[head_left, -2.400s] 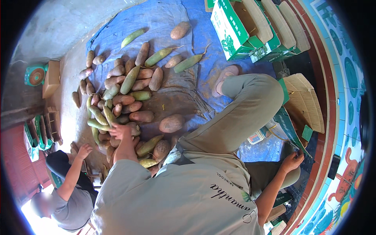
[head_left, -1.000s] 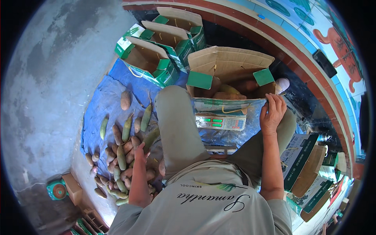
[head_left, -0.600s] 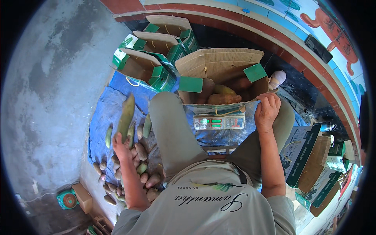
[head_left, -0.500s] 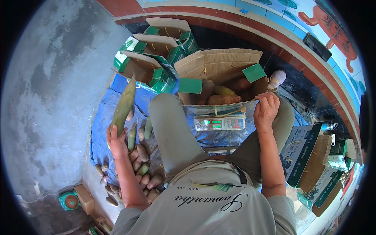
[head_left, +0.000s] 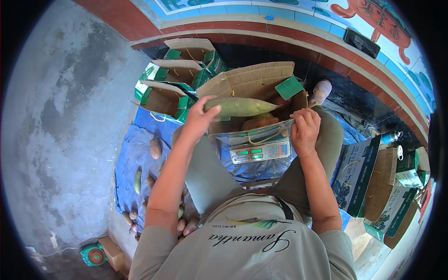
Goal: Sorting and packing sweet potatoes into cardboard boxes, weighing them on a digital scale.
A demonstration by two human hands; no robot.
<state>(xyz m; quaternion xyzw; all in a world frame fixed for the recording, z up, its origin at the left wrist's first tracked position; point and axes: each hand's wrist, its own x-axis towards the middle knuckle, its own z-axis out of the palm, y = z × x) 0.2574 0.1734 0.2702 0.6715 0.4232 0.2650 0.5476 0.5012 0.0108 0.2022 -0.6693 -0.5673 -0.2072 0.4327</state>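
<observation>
My left hand (head_left: 201,118) is closed round the thick end of a long green radish (head_left: 240,107), its pointed tip toward the right. The radish lies level over the open cardboard box (head_left: 247,79), above the roots inside. A brownish root (head_left: 259,122) shows in the box below it; others there are partly hidden. My right hand (head_left: 305,130) grips the near right corner of the box's rim. Below the near wall of the box, a scale (head_left: 259,152) with green lit displays and a keypad shows between my knees.
Several open green boxes (head_left: 179,70) stand at the back left. Loose roots (head_left: 155,148) lie on a blue sheet (head_left: 128,158) at my left. More cartons (head_left: 357,179) lean at the right. A shoe (head_left: 322,89) shows behind the box, near the tiled wall (head_left: 224,10).
My left hand has carried the green radish from above the blue sheet at the left to over the box, turning it from upright to level. My right hand stays at the box's rim.
</observation>
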